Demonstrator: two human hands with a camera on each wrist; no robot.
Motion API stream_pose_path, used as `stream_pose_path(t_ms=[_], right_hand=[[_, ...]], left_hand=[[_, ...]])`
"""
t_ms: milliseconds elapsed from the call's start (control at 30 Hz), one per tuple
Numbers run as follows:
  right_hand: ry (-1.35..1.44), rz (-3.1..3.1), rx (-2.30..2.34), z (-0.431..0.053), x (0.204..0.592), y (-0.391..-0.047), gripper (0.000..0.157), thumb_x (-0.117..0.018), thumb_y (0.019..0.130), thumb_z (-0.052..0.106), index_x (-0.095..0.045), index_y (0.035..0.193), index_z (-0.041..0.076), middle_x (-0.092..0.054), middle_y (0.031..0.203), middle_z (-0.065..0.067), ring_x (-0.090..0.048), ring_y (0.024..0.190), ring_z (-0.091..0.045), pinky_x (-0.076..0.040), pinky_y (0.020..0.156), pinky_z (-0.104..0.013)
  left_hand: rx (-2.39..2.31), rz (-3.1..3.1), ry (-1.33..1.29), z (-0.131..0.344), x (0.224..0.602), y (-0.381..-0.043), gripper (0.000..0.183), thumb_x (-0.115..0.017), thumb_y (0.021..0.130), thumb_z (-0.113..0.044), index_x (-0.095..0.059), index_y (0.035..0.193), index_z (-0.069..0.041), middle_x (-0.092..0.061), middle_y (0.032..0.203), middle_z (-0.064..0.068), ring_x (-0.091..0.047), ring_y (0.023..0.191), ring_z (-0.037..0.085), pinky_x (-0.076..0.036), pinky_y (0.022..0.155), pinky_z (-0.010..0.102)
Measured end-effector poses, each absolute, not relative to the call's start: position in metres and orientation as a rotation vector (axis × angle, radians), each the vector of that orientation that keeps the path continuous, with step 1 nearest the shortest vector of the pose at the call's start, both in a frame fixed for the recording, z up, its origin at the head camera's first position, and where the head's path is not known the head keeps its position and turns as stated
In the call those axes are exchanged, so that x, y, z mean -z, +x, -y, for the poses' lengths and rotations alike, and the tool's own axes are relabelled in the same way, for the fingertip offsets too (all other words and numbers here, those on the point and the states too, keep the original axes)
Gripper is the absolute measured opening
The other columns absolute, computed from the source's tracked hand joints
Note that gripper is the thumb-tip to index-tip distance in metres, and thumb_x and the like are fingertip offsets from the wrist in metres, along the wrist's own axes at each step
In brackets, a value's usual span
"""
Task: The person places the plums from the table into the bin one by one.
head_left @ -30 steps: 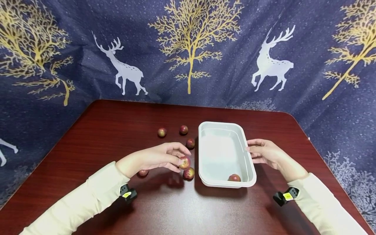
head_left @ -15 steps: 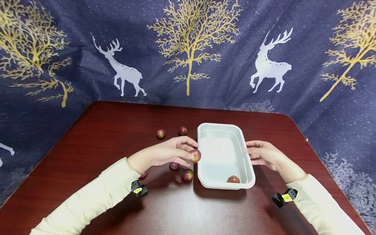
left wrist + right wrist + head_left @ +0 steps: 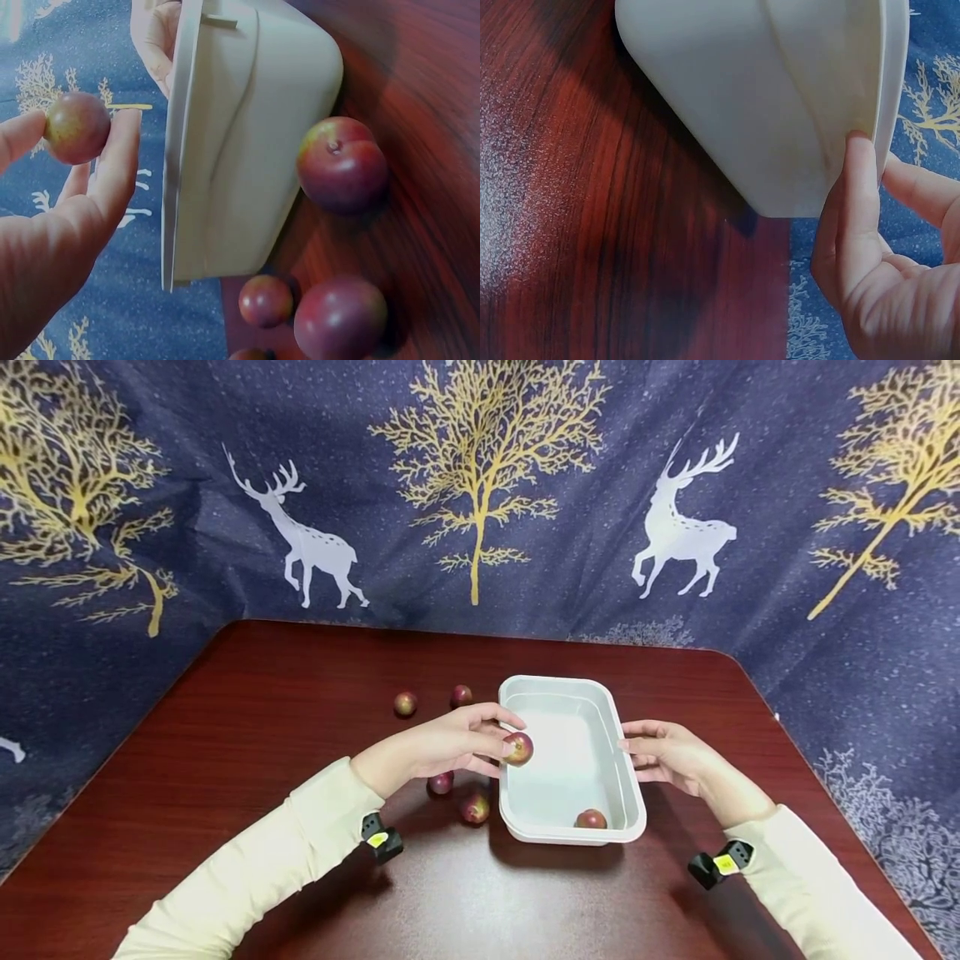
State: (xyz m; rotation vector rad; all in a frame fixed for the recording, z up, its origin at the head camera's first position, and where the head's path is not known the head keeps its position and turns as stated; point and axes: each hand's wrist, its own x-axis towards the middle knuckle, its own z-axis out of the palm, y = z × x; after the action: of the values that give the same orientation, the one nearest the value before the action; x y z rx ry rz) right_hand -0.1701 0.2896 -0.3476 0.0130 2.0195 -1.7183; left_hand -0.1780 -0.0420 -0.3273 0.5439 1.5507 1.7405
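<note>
My left hand [image 3: 457, 743] pinches a red-and-yellow plum [image 3: 78, 127] between thumb and fingertips, raised over the left rim of a white plastic tub [image 3: 558, 835]. At the tub's other long side, my right hand [image 3: 900, 277] grips the rim, thumb on top and fingers against the outer wall. Inside the tub, one plum [image 3: 591, 819] lies in the near right corner. Two more, a mottled plum [image 3: 474, 808] and a darker plum [image 3: 440, 782], lie on the table just left of the tub, below my left hand.
Farther back on the dark red wooden table [image 3: 315, 677] are a yellowish plum [image 3: 405, 704] and a dark plum [image 3: 461, 696]. A blue cloth [image 3: 420, 527] printed with deer and trees hangs behind the table's far edge.
My left hand has carried its plum rightward from the loose plums to above the tub's left rim. The right hand keeps its hold on the tub.
</note>
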Motion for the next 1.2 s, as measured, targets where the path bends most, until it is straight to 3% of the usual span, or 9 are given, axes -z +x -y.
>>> stream_pose_path(t_ms=[500,767,967,1200], right_hand=[[0.015,-1.987,1.753,-0.289,0.353,-0.172,0.051,-0.054,0.094,0.009,-0.031,0.135,-0.011,-0.068,0.088,0.003,-0.067,0.080,-0.010,-0.057,0.075,-0.030],[0.008,-1.980,1.753,-0.289,0.355,-0.172,0.056,-0.054,0.094,0.009,-0.025,0.137,-0.013,-0.068,0.089,0.004,-0.067,0.080,-0.010,-0.057,0.075,-0.031],[-0.003,-1.963,1.760,-0.292,0.357,-0.170,0.057,-0.053,0.095,0.010,-0.024,0.139,-0.013,-0.068,0.091,0.003,-0.067,0.081,-0.011,-0.057,0.075,-0.030],[-0.035,-1.924,1.805,-0.294,0.357,-0.170,0.046,-0.052,0.096,0.008,-0.033,0.134,-0.009,-0.069,0.090,0.002,-0.068,0.081,-0.012,-0.058,0.075,-0.030]], left_hand=[[-1.720,-1.647,0.391,0.009,0.327,-0.185,0.031,-0.057,0.092,-0.004,-0.051,0.122,0.001,-0.065,0.108,0.011,-0.062,0.096,0.017,-0.051,0.093,0.043],[-1.684,-1.693,0.364,-0.006,0.329,-0.191,0.027,-0.059,0.090,-0.007,-0.053,0.116,-0.001,-0.068,0.105,0.009,-0.065,0.095,0.016,-0.048,0.098,0.045],[-1.657,-1.697,0.335,-0.023,0.330,-0.193,0.027,-0.061,0.090,-0.007,-0.055,0.115,-0.001,-0.068,0.098,0.007,-0.065,0.088,0.014,-0.054,0.085,0.033],[-1.618,-1.702,0.296,-0.038,0.330,-0.196,0.028,-0.058,0.089,-0.002,-0.056,0.117,0.000,-0.067,0.095,0.008,-0.062,0.080,0.014,-0.054,0.075,0.028]])
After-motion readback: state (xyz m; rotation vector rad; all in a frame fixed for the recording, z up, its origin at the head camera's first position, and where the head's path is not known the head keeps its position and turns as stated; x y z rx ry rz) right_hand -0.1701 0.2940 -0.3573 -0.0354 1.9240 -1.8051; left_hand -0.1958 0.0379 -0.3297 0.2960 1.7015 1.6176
